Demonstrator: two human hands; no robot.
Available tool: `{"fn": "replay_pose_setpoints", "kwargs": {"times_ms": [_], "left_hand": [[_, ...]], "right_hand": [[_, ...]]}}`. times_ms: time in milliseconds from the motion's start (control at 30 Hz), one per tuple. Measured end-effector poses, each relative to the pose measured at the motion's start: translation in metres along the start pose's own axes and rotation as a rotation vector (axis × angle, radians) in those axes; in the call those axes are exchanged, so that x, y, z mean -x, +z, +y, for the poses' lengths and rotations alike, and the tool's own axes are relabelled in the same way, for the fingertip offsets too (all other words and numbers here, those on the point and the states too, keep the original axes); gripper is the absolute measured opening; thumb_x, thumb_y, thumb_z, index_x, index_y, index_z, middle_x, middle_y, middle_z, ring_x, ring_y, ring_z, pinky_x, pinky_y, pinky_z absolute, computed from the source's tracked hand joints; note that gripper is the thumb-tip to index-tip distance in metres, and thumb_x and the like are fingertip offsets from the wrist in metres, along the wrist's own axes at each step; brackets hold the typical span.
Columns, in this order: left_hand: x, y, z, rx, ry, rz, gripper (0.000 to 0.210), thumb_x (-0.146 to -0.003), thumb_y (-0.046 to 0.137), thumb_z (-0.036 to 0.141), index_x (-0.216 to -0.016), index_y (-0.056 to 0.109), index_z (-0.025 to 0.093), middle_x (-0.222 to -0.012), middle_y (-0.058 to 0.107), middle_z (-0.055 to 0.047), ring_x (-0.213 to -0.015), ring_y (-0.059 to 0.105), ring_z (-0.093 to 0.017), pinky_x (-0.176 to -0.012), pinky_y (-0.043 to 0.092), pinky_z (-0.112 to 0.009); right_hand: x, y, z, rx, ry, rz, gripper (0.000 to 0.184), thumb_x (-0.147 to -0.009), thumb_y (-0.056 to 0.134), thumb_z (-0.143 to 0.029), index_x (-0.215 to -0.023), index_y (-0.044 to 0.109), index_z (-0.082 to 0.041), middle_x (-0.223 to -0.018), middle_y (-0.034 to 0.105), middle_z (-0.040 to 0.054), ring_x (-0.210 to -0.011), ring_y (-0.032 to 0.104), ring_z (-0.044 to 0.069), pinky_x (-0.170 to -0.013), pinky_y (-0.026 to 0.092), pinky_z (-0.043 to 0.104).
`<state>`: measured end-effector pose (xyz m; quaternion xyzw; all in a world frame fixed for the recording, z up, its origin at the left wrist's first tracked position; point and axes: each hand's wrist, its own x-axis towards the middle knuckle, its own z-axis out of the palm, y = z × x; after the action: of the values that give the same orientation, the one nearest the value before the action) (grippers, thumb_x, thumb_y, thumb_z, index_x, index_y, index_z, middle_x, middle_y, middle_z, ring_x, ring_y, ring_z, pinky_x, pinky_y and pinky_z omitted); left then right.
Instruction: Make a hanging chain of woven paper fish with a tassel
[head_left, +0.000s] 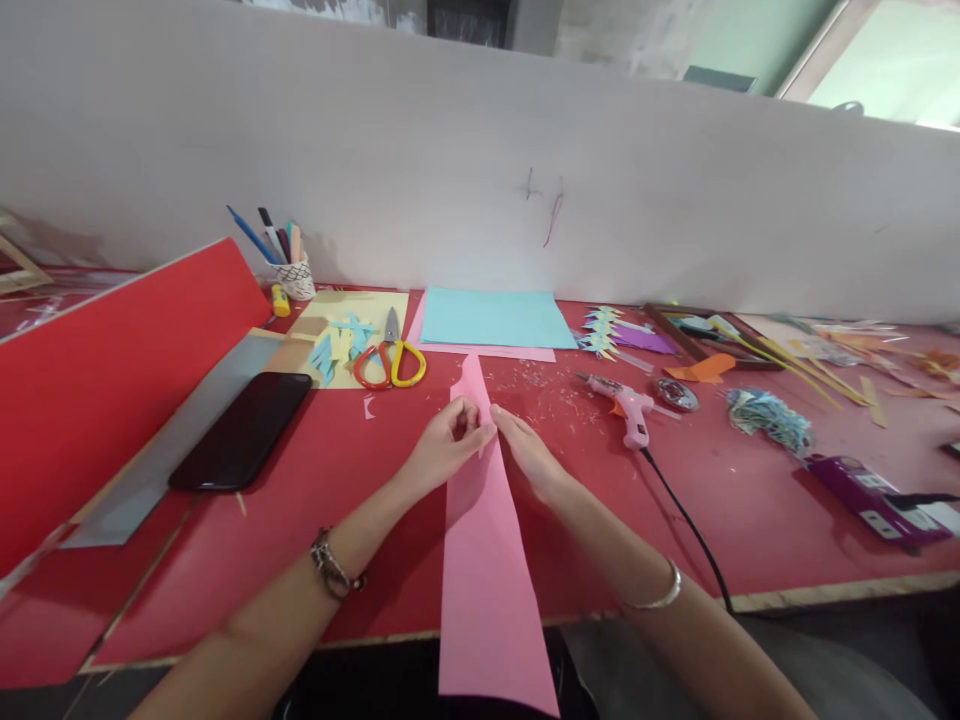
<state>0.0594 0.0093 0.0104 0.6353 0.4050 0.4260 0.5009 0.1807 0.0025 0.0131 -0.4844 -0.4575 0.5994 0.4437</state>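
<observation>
A long pink paper strip runs from the middle of the table over its front edge. My left hand pinches it near the far end, fingers curled and thumb against the sheet. On the strip's right edge, my right hand is closed with its fingertips pressed at the paper, close to the left thumb. The far end of the strip stands up, narrow and slightly bent. Just beyond lie scissors with one red and one yellow handle, blades pointing away.
Turquoise sheets lie at the back. To the right are a pink glue gun with a black cord, a tape roll and a purple power strip. A phone, paper scraps and a pen cup are left.
</observation>
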Motion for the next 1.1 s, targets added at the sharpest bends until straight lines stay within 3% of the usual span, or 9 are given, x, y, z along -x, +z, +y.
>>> {"fn": "replay_pose_setpoints", "kwargs": {"times_ms": [100, 300, 500, 767, 867, 1100], "left_hand": [[-0.001, 0.0, 0.0, 0.071, -0.011, 0.009, 0.026, -0.066, 0.053, 0.032, -0.063, 0.031, 0.021, -0.055, 0.032, 0.009, -0.05, 0.033, -0.007, -0.05, 0.028, -0.021], [0.0, 0.002, 0.002, 0.106, -0.041, -0.026, 0.027, -0.062, 0.056, 0.032, -0.061, 0.031, 0.02, -0.053, 0.032, 0.01, -0.049, 0.03, -0.006, -0.049, 0.027, -0.021], [0.0, 0.001, 0.001, 0.193, -0.061, -0.091, 0.024, -0.064, 0.055, 0.029, -0.063, 0.033, 0.02, -0.051, 0.037, 0.01, -0.049, 0.04, -0.007, -0.05, 0.031, -0.02], [-0.002, -0.002, -0.001, 0.243, -0.044, -0.139, 0.017, -0.067, 0.054, 0.022, -0.064, 0.037, 0.019, -0.053, 0.04, 0.009, -0.049, 0.042, -0.006, -0.051, 0.033, -0.02], [-0.002, -0.001, -0.005, 0.26, -0.086, -0.102, 0.013, -0.068, 0.051, 0.017, -0.075, 0.04, 0.019, -0.053, 0.042, 0.01, -0.048, 0.042, -0.006, -0.049, 0.032, -0.02], [-0.003, -0.004, -0.01, 0.276, -0.084, -0.063, 0.05, -0.066, 0.051, 0.013, -0.113, 0.035, 0.017, -0.053, 0.04, 0.011, -0.047, 0.036, -0.006, -0.047, 0.029, -0.019]], "right_hand": [[-0.001, 0.0, 0.002, 0.014, -0.066, -0.011, 0.032, -0.065, 0.056, -0.052, -0.064, 0.054, -0.02, -0.068, 0.054, -0.0024, -0.07, 0.05, 0.012, -0.072, 0.04, 0.026], [-0.002, -0.001, 0.006, 0.017, -0.082, -0.056, 0.036, -0.065, 0.055, -0.054, -0.058, 0.046, -0.019, -0.06, 0.045, -0.005, -0.06, 0.043, 0.009, -0.059, 0.037, 0.023], [-0.003, -0.003, 0.007, 0.046, -0.089, -0.089, 0.036, -0.066, 0.056, -0.051, -0.056, 0.043, -0.019, -0.055, 0.042, -0.0061, -0.053, 0.038, 0.007, -0.053, 0.034, 0.022], [-0.003, -0.006, 0.007, 0.064, -0.125, -0.081, 0.026, -0.072, 0.051, -0.042, -0.059, 0.048, -0.019, -0.06, 0.048, -0.0049, -0.06, 0.045, 0.009, -0.061, 0.037, 0.022], [-0.001, -0.003, 0.003, 0.066, -0.116, -0.035, 0.022, -0.07, 0.053, -0.039, -0.063, 0.048, -0.019, -0.063, 0.05, -0.0053, -0.064, 0.048, 0.009, -0.065, 0.038, 0.023], [-0.002, -0.006, 0.0, 0.042, 0.02, 0.087, 0.012, -0.067, 0.056, -0.032, -0.072, 0.054, -0.021, -0.069, 0.059, -0.0042, -0.069, 0.055, 0.013, -0.065, 0.041, 0.025]]}}
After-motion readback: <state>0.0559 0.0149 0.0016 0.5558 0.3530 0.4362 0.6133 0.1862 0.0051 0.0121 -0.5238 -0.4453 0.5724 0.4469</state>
